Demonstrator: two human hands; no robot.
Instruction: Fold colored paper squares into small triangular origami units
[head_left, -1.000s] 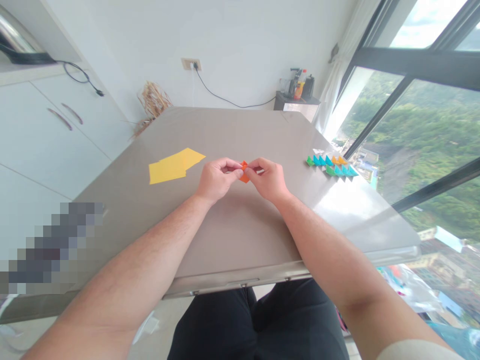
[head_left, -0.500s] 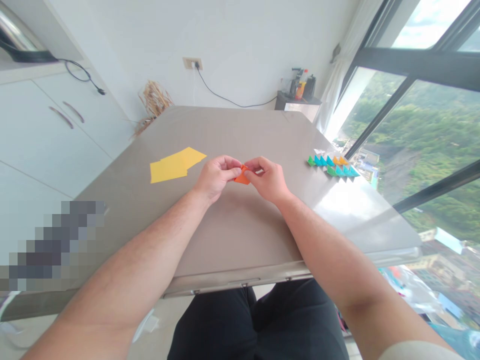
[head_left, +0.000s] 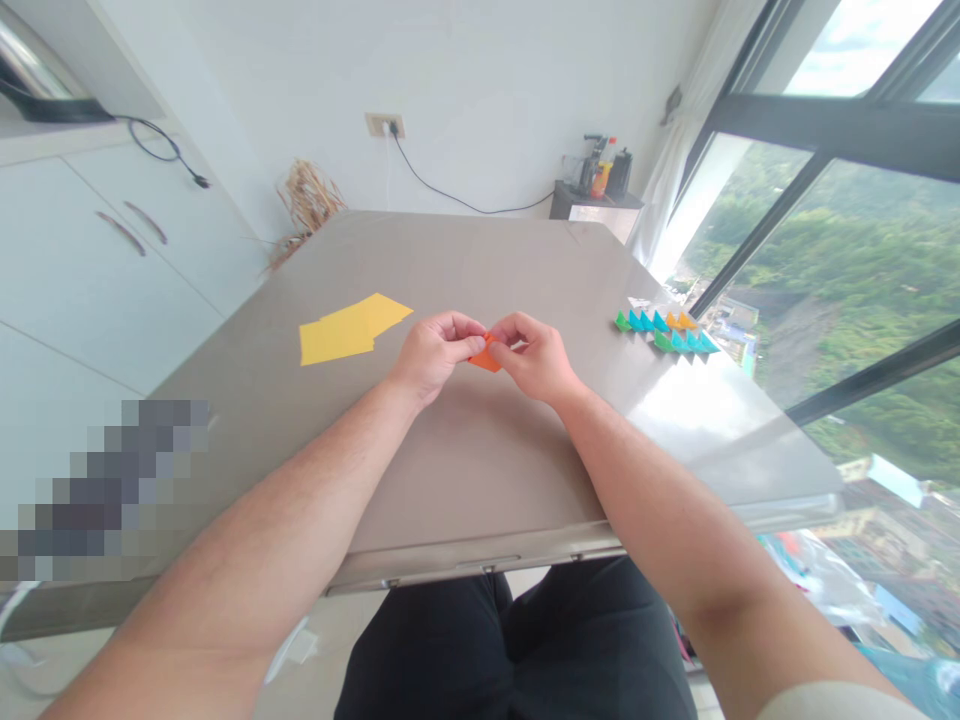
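A small folded orange paper piece (head_left: 486, 357) is pinched between both hands just above the grey table (head_left: 465, 470). My left hand (head_left: 435, 352) grips its left side with curled fingers. My right hand (head_left: 534, 358) grips its right side, thumb and fingers pressed together. Yellow paper sheets (head_left: 349, 328) lie flat on the table to the left of my left hand. To the right, near the table's window edge, sit two rows of folded paper triangles (head_left: 666, 331) in green, blue and orange.
White cabinets (head_left: 90, 270) stand at the left. A wall socket with a black cable (head_left: 420, 175) and a dried plant bundle (head_left: 304, 205) are behind the table. Bottles stand on a small stand (head_left: 596, 190) at the back right. A large window (head_left: 847, 250) fills the right.
The orange piece has turned slightly and sits a little lower between my fingers. Both hands stay in nearly the same place.
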